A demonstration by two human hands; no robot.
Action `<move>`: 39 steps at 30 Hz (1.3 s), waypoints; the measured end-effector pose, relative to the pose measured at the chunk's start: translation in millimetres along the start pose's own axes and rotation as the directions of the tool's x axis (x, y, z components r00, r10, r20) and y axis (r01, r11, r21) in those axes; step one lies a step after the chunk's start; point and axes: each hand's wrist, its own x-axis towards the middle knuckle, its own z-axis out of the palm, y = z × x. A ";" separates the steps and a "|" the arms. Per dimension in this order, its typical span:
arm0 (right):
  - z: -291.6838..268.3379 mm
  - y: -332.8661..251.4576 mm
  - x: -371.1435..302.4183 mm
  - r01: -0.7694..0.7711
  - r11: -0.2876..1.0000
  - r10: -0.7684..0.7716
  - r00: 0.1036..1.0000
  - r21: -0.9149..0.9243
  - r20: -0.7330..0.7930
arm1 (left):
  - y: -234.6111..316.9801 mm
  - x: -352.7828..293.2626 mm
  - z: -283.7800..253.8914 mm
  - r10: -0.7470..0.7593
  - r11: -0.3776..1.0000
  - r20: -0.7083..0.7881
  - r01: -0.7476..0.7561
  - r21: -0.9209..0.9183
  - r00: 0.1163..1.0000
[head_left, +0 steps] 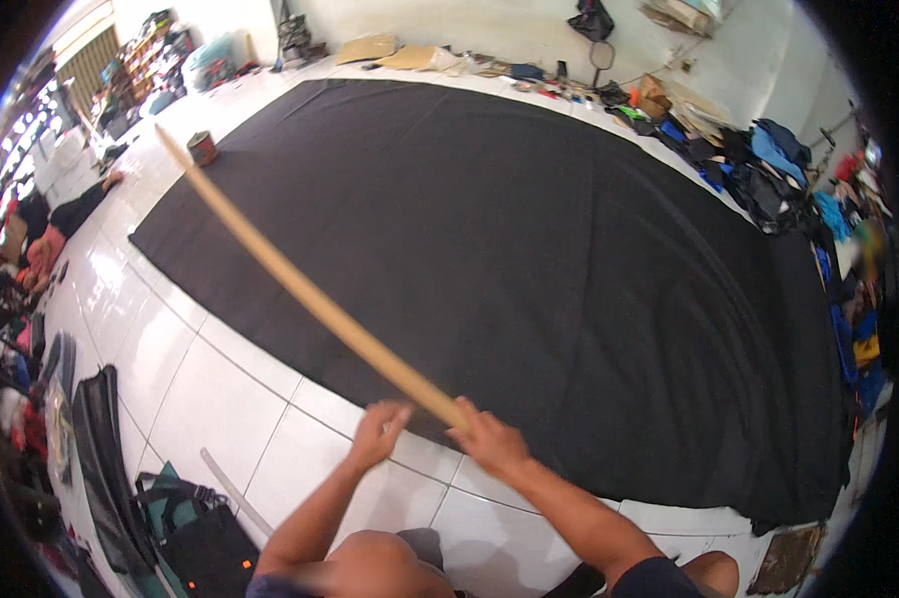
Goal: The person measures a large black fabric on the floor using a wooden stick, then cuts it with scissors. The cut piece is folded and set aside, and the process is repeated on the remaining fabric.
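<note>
A large sheet of black cloth [449, 229] lies spread over the white tiled floor, with soft creases toward its right side. Across its left part slants a long, light-brown wooden stick [305, 289]. My right hand [489, 442] is closed round the stick's near end, close to the cloth's front edge. Just left of it, over the tiles by that edge, is my left hand [378, 434]. Its fingers are curled and a little blurred, apart from the stick. Whether something small is pinched in them cannot be made out.
A small can [202, 149] stands by the cloth's far left corner. At lower left are a metal ruler [235, 488] and a black-and-green bag [195, 528]. Fabric scraps [768, 184] heap along the right. A brown board [786, 560] lies lower right. At left, another person's arm [86, 204] shows.
</note>
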 end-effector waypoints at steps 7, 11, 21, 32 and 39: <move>0.9 63.8 45.8 0.157 0.962 -0.191 0.971 -0.225 -0.142 | -92.1 90.9 -45.5 -0.293 0.580 -0.513 0.577 0.576 0.807; 7.3 98.3 75.7 0.196 0.872 -0.326 0.916 -0.449 -0.234 | -117.3 90.1 -38.4 -0.437 0.457 -0.491 0.656 0.601 0.754; -87.7 273.0 134.8 -0.249 0.876 0.068 0.912 -0.414 -0.404 | -118.8 86.6 -34.0 -0.424 0.493 -0.497 0.654 0.575 0.757; -151.0 234.1 305.4 -0.314 0.939 0.201 0.830 -0.139 -0.520 | -124.8 88.3 -33.3 -0.398 0.514 -0.500 0.638 0.573 0.769; -20.1 206.2 12.8 -0.287 0.943 0.178 0.862 -0.167 -0.475 | -132.7 84.6 -30.9 -0.371 0.470 -0.506 0.628 0.621 0.779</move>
